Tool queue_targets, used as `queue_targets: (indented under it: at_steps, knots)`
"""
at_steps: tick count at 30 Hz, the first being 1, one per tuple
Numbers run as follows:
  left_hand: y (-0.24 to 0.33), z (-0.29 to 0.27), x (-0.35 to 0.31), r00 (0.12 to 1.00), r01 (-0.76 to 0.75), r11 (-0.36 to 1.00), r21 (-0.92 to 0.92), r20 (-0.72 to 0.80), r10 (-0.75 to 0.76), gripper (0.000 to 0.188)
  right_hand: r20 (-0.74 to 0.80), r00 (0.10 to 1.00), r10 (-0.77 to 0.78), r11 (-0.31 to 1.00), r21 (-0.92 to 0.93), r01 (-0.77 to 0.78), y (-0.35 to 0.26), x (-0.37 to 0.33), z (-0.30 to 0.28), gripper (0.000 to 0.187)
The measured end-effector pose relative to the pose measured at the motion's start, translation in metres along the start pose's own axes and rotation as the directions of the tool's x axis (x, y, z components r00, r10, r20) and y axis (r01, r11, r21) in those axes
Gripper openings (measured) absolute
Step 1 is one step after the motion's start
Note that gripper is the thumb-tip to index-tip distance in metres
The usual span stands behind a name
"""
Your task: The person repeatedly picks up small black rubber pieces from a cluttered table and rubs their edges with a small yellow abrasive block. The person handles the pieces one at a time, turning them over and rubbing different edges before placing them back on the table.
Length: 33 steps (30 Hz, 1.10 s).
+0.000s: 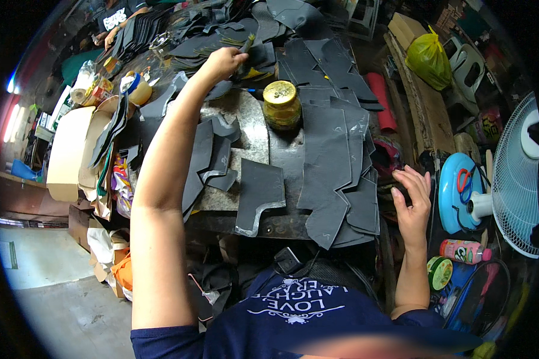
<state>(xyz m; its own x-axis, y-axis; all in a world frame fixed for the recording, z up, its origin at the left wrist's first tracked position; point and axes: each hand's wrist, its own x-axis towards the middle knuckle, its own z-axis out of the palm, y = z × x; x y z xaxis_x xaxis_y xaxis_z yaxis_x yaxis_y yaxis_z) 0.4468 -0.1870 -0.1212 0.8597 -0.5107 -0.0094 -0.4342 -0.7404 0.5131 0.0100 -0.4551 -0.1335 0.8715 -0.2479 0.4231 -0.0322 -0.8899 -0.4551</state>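
Observation:
My left hand (226, 62) reaches to the far part of the work table, its fingers closed at a narrow, greenish-yellow stained thing (248, 43) whose kind I cannot make out. Dark pieces with yellowish edges (200, 49) lie beside that hand. Closer in stands a yellow-smeared jar (282, 106) with its lid-like top up. A single dark cut piece (262, 190) with a pale band along its edge lies at the table's near edge. My right hand (413, 194) is raised off the table's right side, fingers apart and slightly bent, holding nothing.
Overlapping dark sheets (326, 152) cover the table's right part. A white fan (518, 173), a blue round base with red-handled scissors (463, 182) and a pink bottle (466, 251) are at right. Cardboard (72, 152) stands left. Another person's hand (110, 39) shows at far left.

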Motion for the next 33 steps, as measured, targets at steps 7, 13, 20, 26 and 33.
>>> queue_targets:
  at_steps: [7,13,20,26,33]
  knots:
    - [0.01,0.013,-0.03,0.952,-0.294,0.93,0.221,0.158,0.263,0.072,-0.001,1.0,-0.004,1.0,0.025,0.004,0.001,-0.001,0.004,0.022]
    - [0.002,0.01,-0.014,0.987,-0.09,0.992,-0.093,-0.142,0.076,0.046,0.002,1.0,-0.007,1.0,0.021,0.007,0.002,-0.002,0.003,0.024]
    - [0.005,0.007,-0.026,0.944,-0.275,0.961,-0.018,0.183,0.273,0.048,-0.012,1.0,0.005,1.0,0.026,-0.005,0.0,-0.004,0.003,0.022]
    - [0.055,0.003,-0.003,0.972,-0.234,0.963,-0.13,-0.016,0.234,0.06,-0.012,1.0,0.007,0.998,0.064,-0.006,0.0,-0.004,0.008,0.026]
    - [0.072,0.04,0.025,0.88,-0.321,0.944,0.08,0.393,0.266,0.053,-0.018,1.0,0.014,0.997,0.075,-0.013,0.004,-0.007,0.007,0.026]
